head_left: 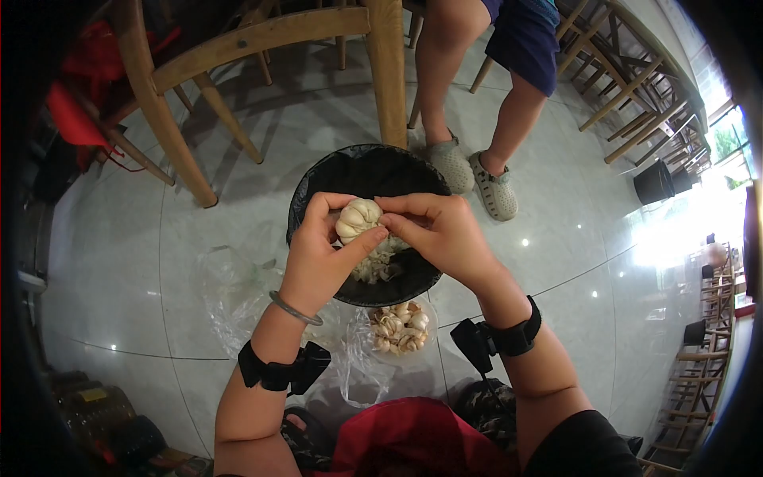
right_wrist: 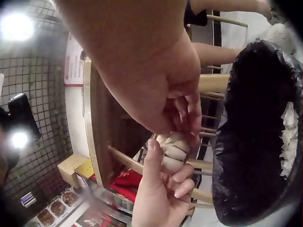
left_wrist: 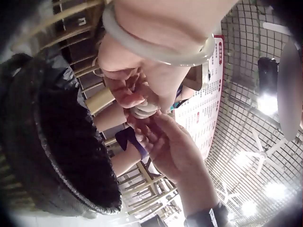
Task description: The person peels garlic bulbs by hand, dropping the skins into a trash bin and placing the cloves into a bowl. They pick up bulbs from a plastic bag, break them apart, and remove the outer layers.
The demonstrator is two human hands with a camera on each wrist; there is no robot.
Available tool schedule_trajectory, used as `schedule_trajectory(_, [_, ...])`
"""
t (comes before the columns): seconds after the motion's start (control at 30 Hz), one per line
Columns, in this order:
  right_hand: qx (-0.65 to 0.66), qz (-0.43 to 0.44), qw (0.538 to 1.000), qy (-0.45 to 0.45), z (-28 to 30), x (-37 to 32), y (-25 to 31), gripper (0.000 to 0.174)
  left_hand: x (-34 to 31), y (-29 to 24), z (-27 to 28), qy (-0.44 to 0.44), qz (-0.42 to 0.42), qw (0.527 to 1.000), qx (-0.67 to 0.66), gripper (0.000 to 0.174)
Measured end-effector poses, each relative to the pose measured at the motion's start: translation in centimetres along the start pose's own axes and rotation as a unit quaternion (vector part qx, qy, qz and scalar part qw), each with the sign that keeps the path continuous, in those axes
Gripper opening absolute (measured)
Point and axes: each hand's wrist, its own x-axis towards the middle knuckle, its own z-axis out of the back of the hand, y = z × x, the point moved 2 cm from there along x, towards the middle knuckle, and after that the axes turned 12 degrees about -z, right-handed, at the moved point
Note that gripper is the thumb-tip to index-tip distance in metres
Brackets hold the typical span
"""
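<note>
A whole white garlic bulb (head_left: 358,221) is held over a round bin lined with a black bag (head_left: 334,171). The left hand (head_left: 319,248) grips the bulb from the left, its thumb along the lower side. The right hand (head_left: 435,230) pinches at the bulb's right edge with thumb and forefinger. In the right wrist view the bulb (right_wrist: 174,152) shows separate plump cloves between both hands. Pale peelings (head_left: 378,266) lie inside the bin. Below the bin, a clear bowl (head_left: 433,326) holds several garlic pieces (head_left: 400,327).
Clear plastic bags (head_left: 238,298) lie on the tiled floor left of the bowl. A wooden chair (head_left: 262,38) stands beyond the bin. Another person's legs in grey clogs (head_left: 494,187) are close to the bin's far right. Large bottles (head_left: 99,413) stand at the lower left.
</note>
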Motion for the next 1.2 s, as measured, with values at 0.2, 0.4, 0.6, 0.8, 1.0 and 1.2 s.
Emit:
schedule_trajectory(0.2, [-0.029,0.011,1.0,0.001,0.1,-0.1,0.1,0.023,0.1,0.2,-0.3,-0.005,-0.021,1.0,-0.018,0.036])
schedule_trajectory(0.4, [-0.064,0.041,0.995,-0.058,-0.1,-0.4,0.9,0.018,-0.1,-0.2,-0.6,-0.004,-0.021,0.999,-0.032,0.034])
schedule_trajectory(0.6, [-0.102,0.072,0.99,-0.064,-0.1,-0.5,0.8,0.017,-0.1,-0.1,-0.4,0.0,0.005,0.998,-0.055,0.031])
schedule_trajectory(0.8, [-0.094,0.072,0.991,-0.059,-0.1,-0.5,0.6,0.016,-0.1,0.0,-0.3,0.002,0.013,0.999,-0.052,0.03])
schedule_trajectory(1.0, [-0.109,0.088,0.983,-0.118,-1.1,-0.8,0.1,0.013,-0.3,0.4,-0.4,-0.007,0.016,0.999,-0.035,0.027])
schedule_trajectory(1.2, [-0.068,0.04,0.992,-0.095,-1.3,-1.0,0.2,0.011,-0.5,0.8,-0.3,-0.018,0.006,1.0,-0.01,0.023])
